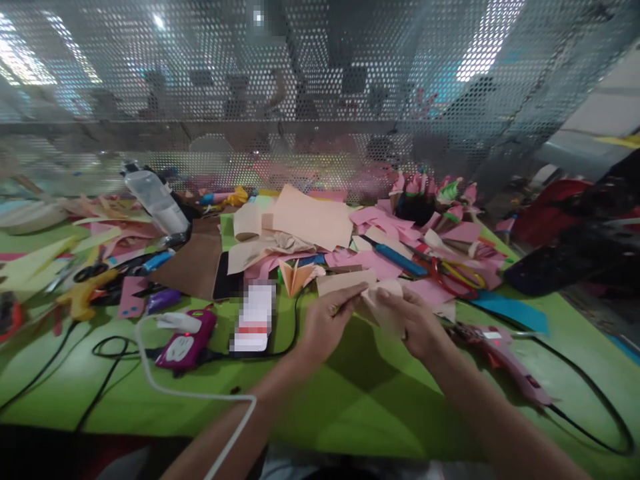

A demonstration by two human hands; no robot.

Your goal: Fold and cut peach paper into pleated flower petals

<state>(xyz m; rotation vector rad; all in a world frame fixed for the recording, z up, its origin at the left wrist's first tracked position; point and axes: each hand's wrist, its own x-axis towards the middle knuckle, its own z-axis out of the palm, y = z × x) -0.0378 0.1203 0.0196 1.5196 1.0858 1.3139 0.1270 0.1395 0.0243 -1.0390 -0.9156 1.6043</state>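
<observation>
My left hand [327, 319] and my right hand [414, 319] are close together above the front middle of the green table [320, 420]. Between them is a pale cream piece of paper [384, 297], partly covered by my fingers. My left fingers pinch its left side, and my right thumb and fingers close on its right part. Another beige paper sheet [336, 283] shows just behind my left hand. A folded orange paper piece [295, 276] stands to the left of it. On the right lies a pink glue gun [505, 363] with a black cord.
Left of my arms are a phone [255, 317] and a magenta power bank [187, 340] with a white cable. A blue cutter [400, 259], red-and-yellow scissors [457, 277] and pink paper scraps [385, 223] lie behind. A bottle [157, 200] leans before the perforated metal screen [320, 80].
</observation>
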